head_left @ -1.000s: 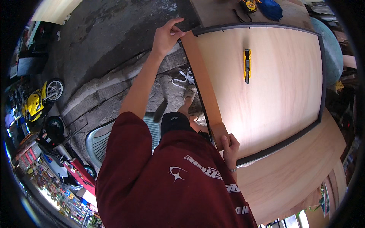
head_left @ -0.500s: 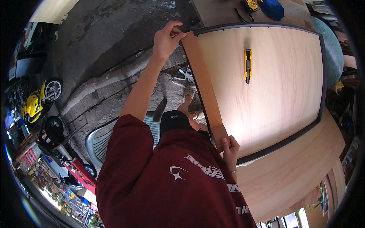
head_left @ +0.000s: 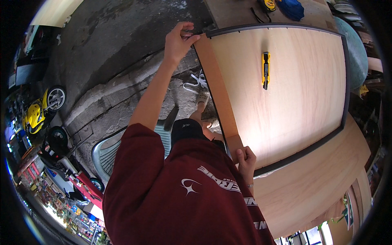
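Strip (head_left: 219, 83) lying along the left edge of a panel (head_left: 302, 81)

The left hand (head_left: 176, 44) is resting at the strip's far end, thumb touching the corner, other fingers curling loosely above; whether it is pinching, I cannot tell. The right hand (head_left: 247, 161) is gripping the near end, thumb on top. The hands are probably sitting at opposite ends so the strip is lying straight. A dark frame (head_left: 347, 81) is edging the panel. A cutter (head_left: 266, 70) is lying on the panel, likely placed within reach but clear of the strip.

The strip's long axis is running from the far-left corner back toward the person, slanting rightward at the near end, broad face upward. The cutter's long axis is pointing almost straight away from the person.
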{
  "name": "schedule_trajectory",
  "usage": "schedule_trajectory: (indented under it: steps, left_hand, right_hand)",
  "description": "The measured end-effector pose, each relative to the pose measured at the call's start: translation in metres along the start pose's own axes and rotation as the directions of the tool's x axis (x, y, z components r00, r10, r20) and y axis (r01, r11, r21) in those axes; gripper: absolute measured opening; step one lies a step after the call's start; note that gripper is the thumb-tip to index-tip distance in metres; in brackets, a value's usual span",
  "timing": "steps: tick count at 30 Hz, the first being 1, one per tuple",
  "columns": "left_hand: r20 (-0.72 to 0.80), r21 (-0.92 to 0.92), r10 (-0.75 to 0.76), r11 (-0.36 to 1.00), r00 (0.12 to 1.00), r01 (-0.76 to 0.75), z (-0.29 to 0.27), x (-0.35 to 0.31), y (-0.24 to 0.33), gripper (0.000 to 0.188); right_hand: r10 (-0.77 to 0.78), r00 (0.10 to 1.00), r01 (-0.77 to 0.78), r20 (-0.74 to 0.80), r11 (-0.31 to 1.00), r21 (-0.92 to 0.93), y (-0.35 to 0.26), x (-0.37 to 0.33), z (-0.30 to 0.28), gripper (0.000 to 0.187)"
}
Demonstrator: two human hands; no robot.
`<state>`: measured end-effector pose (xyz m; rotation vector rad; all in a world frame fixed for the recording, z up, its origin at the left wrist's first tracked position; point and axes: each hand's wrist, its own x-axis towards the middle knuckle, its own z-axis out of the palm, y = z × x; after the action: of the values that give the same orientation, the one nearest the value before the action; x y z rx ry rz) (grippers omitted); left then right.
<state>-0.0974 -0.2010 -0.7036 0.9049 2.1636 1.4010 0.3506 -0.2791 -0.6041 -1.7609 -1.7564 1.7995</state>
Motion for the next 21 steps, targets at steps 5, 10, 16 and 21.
schedule_trajectory:
  steps: [5, 10, 16, 21]
  left_hand:
    - [0.165, 0.089, -0.096, 0.993, 0.982, 0.082, -0.009, 0.006, 0.000, 0.034]
    - [0.116, 0.102, -0.104, 0.991, 0.988, 0.092, -0.016, -0.006, -0.002, 0.027]
    - [0.100, 0.166, 0.010, 0.986, 0.995, -0.027, -0.010, -0.003, 0.001, 0.024]
    - [0.162, 0.129, -0.058, 0.991, 0.985, 0.037, 0.007, 0.013, -0.011, 0.035]
  right_hand:
    - [-0.046, 0.998, 0.045, -0.038, 0.998, -0.032, 0.015, 0.002, 0.002, 0.042]
    - [-0.011, 0.999, 0.009, -0.049, 0.999, -0.042, 0.007, 0.000, 0.004, 0.043]
    - [-0.024, 0.998, 0.021, -0.053, 0.998, -0.059, 0.013, 0.002, 0.003, 0.041]
    - [0.033, 0.999, -0.035, -0.033, 0.996, -0.085, 0.004, 0.001, 0.001, 0.045]
